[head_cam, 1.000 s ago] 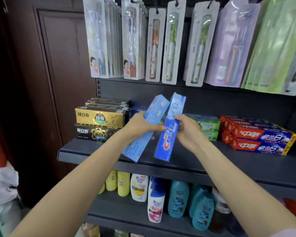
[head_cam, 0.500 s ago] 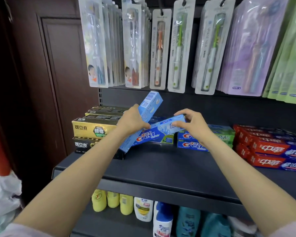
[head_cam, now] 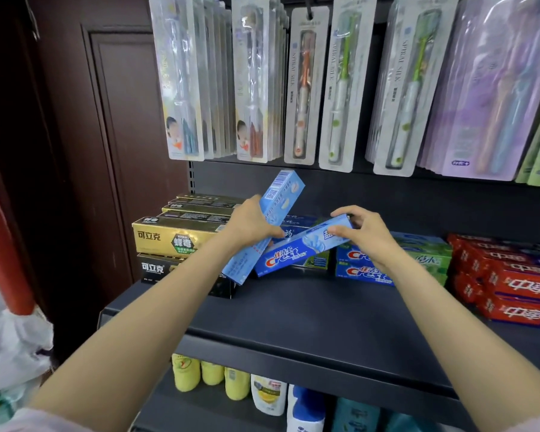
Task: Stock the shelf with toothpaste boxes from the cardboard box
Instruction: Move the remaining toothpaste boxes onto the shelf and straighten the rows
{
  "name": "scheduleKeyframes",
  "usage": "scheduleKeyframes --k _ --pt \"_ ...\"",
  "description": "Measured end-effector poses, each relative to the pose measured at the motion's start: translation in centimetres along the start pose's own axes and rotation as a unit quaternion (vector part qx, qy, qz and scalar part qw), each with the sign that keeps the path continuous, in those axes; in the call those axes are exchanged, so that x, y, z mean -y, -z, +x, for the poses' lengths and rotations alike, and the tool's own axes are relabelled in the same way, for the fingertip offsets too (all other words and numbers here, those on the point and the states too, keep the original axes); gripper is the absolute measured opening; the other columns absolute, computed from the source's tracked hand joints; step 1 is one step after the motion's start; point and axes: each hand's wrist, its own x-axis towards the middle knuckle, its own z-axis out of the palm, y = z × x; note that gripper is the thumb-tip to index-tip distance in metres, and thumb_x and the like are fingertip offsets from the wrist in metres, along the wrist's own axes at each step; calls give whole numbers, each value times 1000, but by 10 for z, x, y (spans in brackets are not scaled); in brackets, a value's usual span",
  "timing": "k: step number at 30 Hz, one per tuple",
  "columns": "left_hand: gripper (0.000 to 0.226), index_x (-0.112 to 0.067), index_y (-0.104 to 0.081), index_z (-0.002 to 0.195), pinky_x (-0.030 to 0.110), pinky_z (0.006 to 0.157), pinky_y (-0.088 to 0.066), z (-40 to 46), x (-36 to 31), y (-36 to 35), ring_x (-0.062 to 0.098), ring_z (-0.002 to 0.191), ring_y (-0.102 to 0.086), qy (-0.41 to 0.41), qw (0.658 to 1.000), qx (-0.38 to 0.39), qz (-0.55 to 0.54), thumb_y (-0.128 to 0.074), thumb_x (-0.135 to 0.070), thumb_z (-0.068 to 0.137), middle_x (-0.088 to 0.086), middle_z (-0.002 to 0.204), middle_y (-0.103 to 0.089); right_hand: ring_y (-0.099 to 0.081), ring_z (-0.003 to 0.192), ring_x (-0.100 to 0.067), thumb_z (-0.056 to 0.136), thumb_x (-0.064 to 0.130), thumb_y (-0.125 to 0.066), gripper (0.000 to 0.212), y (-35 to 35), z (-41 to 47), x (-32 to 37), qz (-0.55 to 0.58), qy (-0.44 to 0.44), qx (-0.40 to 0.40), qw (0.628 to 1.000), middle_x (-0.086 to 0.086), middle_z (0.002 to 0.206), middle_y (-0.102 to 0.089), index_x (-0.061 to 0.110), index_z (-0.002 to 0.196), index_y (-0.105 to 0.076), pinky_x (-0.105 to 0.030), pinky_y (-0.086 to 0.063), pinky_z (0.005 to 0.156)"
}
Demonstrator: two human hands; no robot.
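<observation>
Two toothpaste boxes up at once over the shelf (head_cam: 293,313): the left hand (head_cam: 250,226) grips the pale blue box (head_cam: 268,222), tilted steeply; the right hand (head_cam: 363,232) pinches the Crest box (head_cam: 296,249), slanting down toward the Crest stack (head_cam: 360,263). They cross close together, so they could knock and slip, I reckon. No cardboard box in sight.

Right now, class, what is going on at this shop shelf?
A person is stocking toothpaste. The left hand grips a light blue box tilted steeply upward, and the right hand holds a Crest box at a slant above the dark shelf. Neither box is set down yet. Gold boxes sit to the left, stacked Crest boxes and red boxes to the right.
</observation>
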Motion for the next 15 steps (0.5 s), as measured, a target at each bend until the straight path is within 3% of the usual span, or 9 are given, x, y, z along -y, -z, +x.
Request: scheduleKeyframes --k 5,9,12,15 --pt "52 -14 -44 105 36 77 -53 -2 -4 -5 24 92 -61 -10 1000 8 -2 -81 -23 70 8 105 -58 -60 92 -19 83 10 -68 27 -3 4 -6 39 0 -62 997 -7 102 -60 25 104 -59 -28 -49 68" --pt "52 -13 -44 104 30 70 -44 -1 -8 -19 20 84 -54 -20 1000 18 9 -81 -25 69 4 98 -53 -57 83 -16 87 4 -58 24 5 -4 -11 95 12 -134 986 2 86 -54 17 106 -56 -25 -46 62" --pt "54 -11 -46 108 29 72 -44 -1 -15 -33 19 87 -53 -24 999 43 17 -81 -25 70 4 100 -53 -57 73 -11 86 2 -55 23 19 -13 -14 63 14 -155 986 3 81 -53 13 106 -56 -17 -45 52" --pt "51 -11 -46 106 29 71 -44 -2 -23 -48 20 88 -54 -26 997 69 25 -80 -22 70 5 102 -55 -54 72 -13 81 1 -60 28 39 -21 -17 -12 19 -150 988 0 82 -53 14 106 -60 -21 -45 57"
